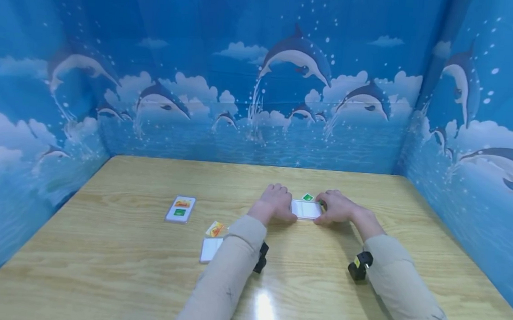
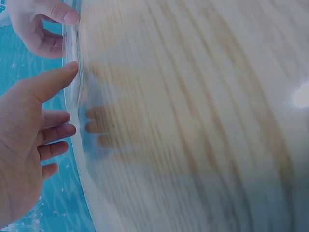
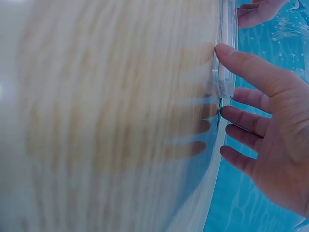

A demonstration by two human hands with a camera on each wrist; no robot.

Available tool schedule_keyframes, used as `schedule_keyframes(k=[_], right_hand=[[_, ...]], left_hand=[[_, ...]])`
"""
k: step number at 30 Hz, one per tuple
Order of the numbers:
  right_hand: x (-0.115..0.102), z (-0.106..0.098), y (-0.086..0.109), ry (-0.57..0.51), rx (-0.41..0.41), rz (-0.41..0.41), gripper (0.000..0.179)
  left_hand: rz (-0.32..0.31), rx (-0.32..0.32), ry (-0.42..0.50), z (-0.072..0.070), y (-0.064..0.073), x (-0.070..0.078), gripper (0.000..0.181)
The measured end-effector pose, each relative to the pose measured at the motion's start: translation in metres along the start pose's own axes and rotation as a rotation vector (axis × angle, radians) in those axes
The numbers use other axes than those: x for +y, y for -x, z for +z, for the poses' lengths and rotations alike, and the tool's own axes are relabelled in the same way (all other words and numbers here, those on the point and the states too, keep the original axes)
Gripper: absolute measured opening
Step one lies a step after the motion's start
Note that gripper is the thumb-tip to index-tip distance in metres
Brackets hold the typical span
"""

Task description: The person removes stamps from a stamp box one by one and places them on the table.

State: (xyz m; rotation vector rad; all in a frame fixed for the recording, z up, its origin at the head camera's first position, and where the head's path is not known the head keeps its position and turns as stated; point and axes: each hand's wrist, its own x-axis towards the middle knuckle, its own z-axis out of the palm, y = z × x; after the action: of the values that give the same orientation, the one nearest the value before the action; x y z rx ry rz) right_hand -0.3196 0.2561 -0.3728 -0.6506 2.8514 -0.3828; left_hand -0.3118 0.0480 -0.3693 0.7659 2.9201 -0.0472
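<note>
A flat white rectangular case (image 1: pixel 305 209) with clear plastic edges lies on the wooden table between both hands. My left hand (image 1: pixel 276 203) grips its left end, the thumb on the near edge. At the other end my right hand (image 1: pixel 338 206) pinches it, thumb near and index finger behind. In the left wrist view the case (image 2: pixel 71 84) appears edge-on, the left thumb (image 2: pixel 60 79) touching it. The right wrist view has the case (image 3: pixel 227 58) edge-on too, against the right thumb. Just beyond the case lies a small green card (image 1: pixel 308 197), beside the right fingers.
To the left lies a white case (image 1: pixel 186 200) bearing an orange picture and a green one. Closer in, a small orange picture card (image 1: pixel 215 228) lies above another white case (image 1: pixel 210 250), partly hidden by the left sleeve (image 1: pixel 224 278). Dolphin-print curtains (image 1: pixel 254 79) border the table (image 1: pixel 107 269).
</note>
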Motion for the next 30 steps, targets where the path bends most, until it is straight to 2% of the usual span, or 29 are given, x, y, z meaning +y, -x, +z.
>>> schedule_keyframes(k=[14, 20, 30], right_hand=[[-0.0028, -0.0014, 0.002, 0.029, 0.003, -0.033, 0.066], [-0.0008, -0.0031, 0.001, 0.03, 0.011, -0.039, 0.066], [-0.0018, -0.0023, -0.0009, 0.026, -0.018, -0.03, 0.065]], left_hand=[[0.037, 0.018, -0.052, 0.0025, -0.004, 0.0033, 0.063], [0.044, 0.027, -0.046, 0.0008, -0.0043, 0.0041, 0.063], [0.033, 0.005, -0.033, 0.0032, -0.0063, 0.0043, 0.066]])
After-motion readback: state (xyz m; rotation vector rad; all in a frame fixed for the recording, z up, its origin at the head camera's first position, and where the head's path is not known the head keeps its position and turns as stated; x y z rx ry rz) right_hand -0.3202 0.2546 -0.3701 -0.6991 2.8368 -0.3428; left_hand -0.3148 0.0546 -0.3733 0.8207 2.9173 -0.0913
